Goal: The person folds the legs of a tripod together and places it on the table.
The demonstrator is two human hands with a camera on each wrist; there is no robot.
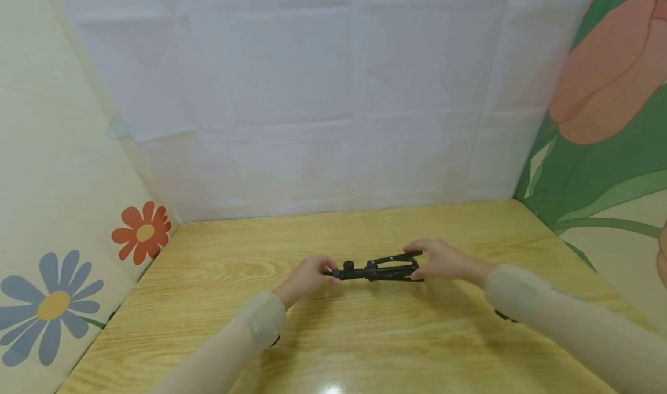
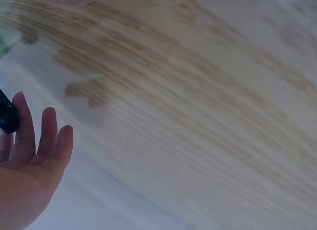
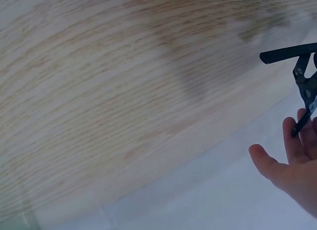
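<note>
A small black tripod [image 1: 359, 272] is held crosswise just over the wooden table, its legs partly spread towards the right. My left hand [image 1: 311, 275] pinches its narrow head end between thumb and fingers. In the left wrist view, only the dark tip of the tripod [image 2: 9, 118] shows beside that hand [image 2: 34, 165], whose other fingers stand extended. At the foot end, my right hand [image 1: 443, 259] grips the spread legs. The right wrist view shows a tripod leg [image 3: 285, 54] apart from that hand [image 3: 297, 170], while another leg's tip lies against its fingers.
The wood-grain table [image 1: 219, 336] spreads around both hands. A creased white sheet [image 1: 312, 92] hangs behind its far edge. Flower-printed panels stand at the left [image 1: 78, 179] and right [image 1: 615, 168].
</note>
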